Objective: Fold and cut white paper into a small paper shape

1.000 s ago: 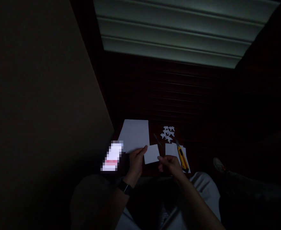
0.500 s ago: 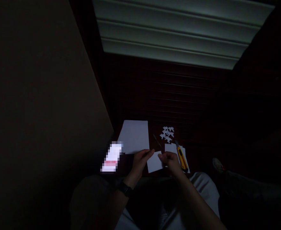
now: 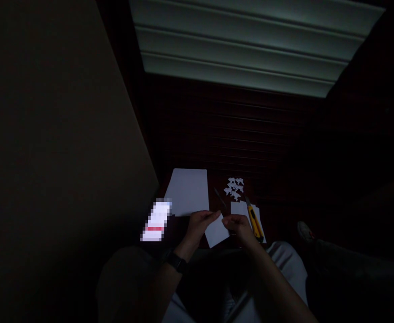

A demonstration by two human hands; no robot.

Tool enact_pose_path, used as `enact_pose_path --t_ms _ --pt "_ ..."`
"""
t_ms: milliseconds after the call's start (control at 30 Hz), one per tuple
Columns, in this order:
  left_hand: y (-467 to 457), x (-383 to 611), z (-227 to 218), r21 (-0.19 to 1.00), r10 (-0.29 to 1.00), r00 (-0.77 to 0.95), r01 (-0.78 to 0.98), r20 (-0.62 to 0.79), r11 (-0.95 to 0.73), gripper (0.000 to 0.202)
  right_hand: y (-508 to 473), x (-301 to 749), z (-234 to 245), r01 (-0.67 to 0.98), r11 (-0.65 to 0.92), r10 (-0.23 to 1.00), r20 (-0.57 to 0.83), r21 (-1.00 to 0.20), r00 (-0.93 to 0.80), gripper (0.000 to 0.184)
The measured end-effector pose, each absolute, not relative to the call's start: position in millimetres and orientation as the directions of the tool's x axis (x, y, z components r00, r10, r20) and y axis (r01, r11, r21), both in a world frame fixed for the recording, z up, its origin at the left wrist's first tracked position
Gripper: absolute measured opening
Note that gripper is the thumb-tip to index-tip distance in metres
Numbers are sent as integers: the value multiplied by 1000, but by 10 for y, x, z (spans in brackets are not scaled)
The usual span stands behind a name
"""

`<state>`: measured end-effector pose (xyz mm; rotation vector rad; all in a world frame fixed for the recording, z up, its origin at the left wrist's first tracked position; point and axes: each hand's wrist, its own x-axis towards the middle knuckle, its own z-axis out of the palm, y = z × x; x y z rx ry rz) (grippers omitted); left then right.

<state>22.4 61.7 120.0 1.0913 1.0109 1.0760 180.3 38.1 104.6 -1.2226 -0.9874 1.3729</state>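
Note:
In dim light, my left hand [image 3: 199, 226] and my right hand [image 3: 240, 225] both pinch a small white square of paper [image 3: 217, 232], one at each upper corner, just above my lap. A black watch sits on my left wrist. Right of my right hand lies a yellow utility knife [image 3: 254, 220] on a small stack of white paper pieces [image 3: 240, 208]. Beyond them sits a cluster of several small cut paper shapes [image 3: 234, 187].
A larger white sheet [image 3: 189, 191] lies on the dark wooden surface ahead of my left hand, with a thin dark pen-like object [image 3: 219, 196] beside it. A lit phone screen [image 3: 156, 220] glows at the left. A shoe [image 3: 305, 230] shows at right. A wall rises on the left.
The small paper square has come lower and closer to me and is now tilted. My hands have drawn nearer together at its top edge.

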Motion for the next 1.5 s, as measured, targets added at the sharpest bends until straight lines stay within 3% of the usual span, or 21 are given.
enact_pose_path --t_ms 100,500,667,800,967,1233,1500 --pt "624 243 1221 985 972 212 -117 -100 126 32 374 1810 1096 -146 -156 988 -154 -977 -24 17" --pt "741 155 1197 985 993 33 -129 -113 116 33 158 1844 1140 -168 -264 958 -239 -950 -156 28" --pt "775 104 1200 986 985 -132 -140 -114 95 33 146 1941 1082 -156 -256 962 -236 -954 -136 32" --pt "705 183 1189 981 993 -26 -161 -113 108 34 224 1887 1070 -110 -116 992 -121 -987 45 32" --pt "598 281 1162 982 992 94 -160 -84 98 34 290 1761 1079 79 -36 999 -33 -996 41 28" --pt "597 225 1185 977 961 258 -154 -103 146 38 358 1881 1013 72 -50 985 -38 -996 166 28" --pt "568 258 1190 987 941 331 -117 -66 110 31 382 1826 1183 93 8 989 22 -996 147 28"
